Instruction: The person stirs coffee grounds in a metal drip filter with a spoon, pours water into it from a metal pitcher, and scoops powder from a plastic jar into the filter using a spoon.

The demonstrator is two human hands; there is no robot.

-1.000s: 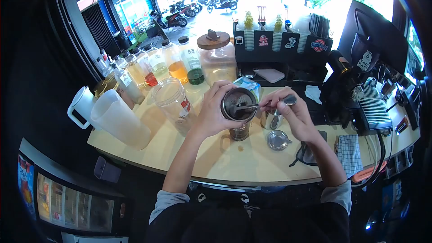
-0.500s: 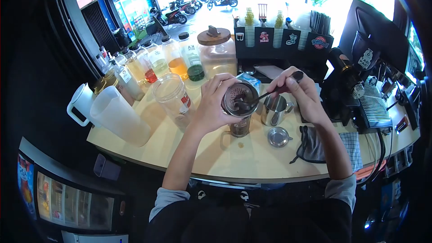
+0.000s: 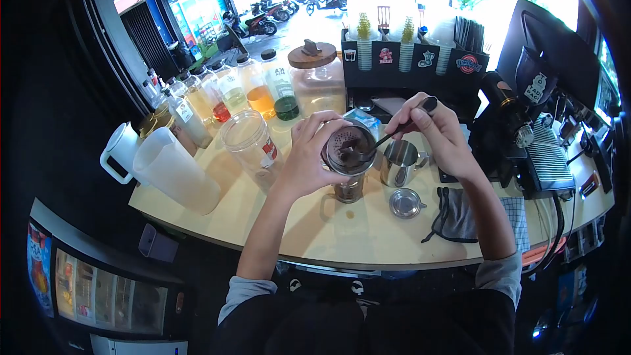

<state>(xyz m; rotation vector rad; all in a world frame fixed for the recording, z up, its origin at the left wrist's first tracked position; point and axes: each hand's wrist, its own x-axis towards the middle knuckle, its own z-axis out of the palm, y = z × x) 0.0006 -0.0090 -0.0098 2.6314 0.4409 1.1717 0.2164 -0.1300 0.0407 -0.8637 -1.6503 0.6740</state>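
My left hand (image 3: 310, 161) is wrapped around the upper part of a round metal-rimmed cup (image 3: 341, 141) with small holes on its inner wall and dark brown contents inside. Below it shows a clear vessel (image 3: 350, 192) with dark contents; whether the two are joined I cannot tell. Between the fingers of my right hand (image 3: 439, 133) is a black-handled spoon (image 3: 389, 137), slanting down into the cup with its end among the dark contents. Just right of the cup stands a steel milk pitcher (image 3: 399, 164). A small round metal lid (image 3: 405, 204) lies in front of the pitcher.
A clear jar (image 3: 247, 141) and a frosted pitcher (image 3: 174, 169) stand left on the wooden counter (image 3: 309, 236). Several syrup bottles (image 3: 259, 100) and a wooden-lidded jar (image 3: 317, 85) line the back. A grey cloth (image 3: 455, 215) and an espresso machine (image 3: 547, 151) are on the right.
The spoon's handle has tilted slightly more upright as my right hand shifted a little left and up. My left hand keeps its hold on the cup. The view has shifted slightly.
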